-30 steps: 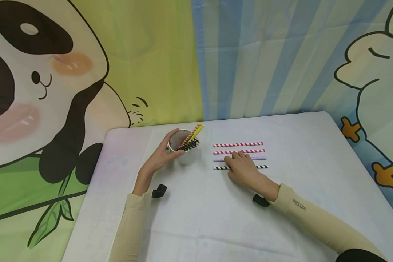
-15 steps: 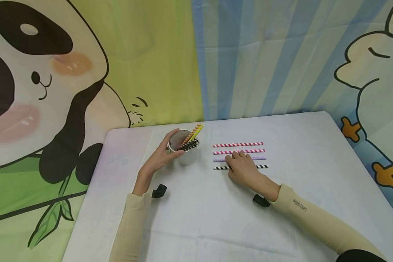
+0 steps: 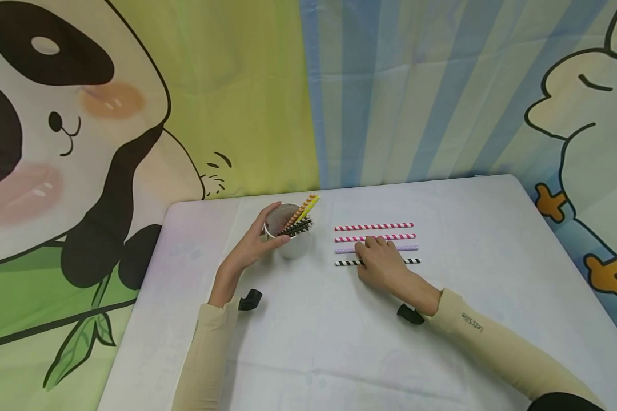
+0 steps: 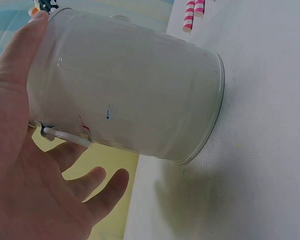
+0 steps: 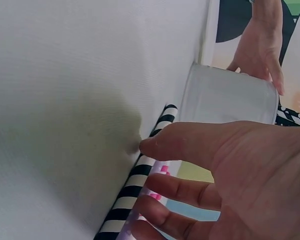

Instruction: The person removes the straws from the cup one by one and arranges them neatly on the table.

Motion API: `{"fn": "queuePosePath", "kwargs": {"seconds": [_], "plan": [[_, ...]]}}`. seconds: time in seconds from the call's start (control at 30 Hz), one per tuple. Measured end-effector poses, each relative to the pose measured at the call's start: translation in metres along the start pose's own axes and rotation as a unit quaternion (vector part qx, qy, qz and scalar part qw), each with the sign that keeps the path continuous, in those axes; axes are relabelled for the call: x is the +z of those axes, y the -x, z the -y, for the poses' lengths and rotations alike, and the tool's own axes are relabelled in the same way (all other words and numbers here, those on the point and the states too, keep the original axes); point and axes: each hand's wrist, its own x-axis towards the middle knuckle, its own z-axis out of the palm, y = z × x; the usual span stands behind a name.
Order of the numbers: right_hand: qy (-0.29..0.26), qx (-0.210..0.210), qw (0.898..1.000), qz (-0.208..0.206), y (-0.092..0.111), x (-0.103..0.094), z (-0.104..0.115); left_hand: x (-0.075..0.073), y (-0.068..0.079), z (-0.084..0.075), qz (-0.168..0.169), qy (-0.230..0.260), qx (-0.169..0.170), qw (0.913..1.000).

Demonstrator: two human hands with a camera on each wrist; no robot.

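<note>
My left hand [image 3: 251,246] holds a small white pail [image 3: 297,249] near its rim, thumb on one side and fingers round the other. A yellow straw [image 3: 308,208], an orange-striped straw [image 3: 299,211] and a bunch of black-and-white patterned straws [image 3: 297,228] lean in it. My right hand [image 3: 383,266] is over a row of paper straws on the table. In the right wrist view its thumb touches the black-and-white striped straw [image 5: 125,202], fingertips apart from it over the lavender straw [image 3: 343,251]. A pink-striped straw [image 3: 345,240] and a red-striped straw [image 3: 374,227] lie parallel beyond.
The white-covered table [image 3: 308,342] ends at a printed curtain [image 3: 247,97] behind. Black wrist-camera mounts [image 3: 250,299] show beside both wrists. The pail's white handle [image 4: 65,136] hangs against its side in the left wrist view.
My right hand has shifted very slightly to the right over the straws. The left hand, the pail and the straws have stayed put.
</note>
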Motion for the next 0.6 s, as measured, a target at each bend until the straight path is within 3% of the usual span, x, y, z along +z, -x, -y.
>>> {"fn": "queuePosePath", "kwargs": {"seconds": [0.6], "plan": [[-0.011, 0.01, 1.0, 0.019, -0.001, -0.011, 0.0, 0.0, 0.0, 0.0, 0.001, 0.008, -0.002, 1.0]]}}
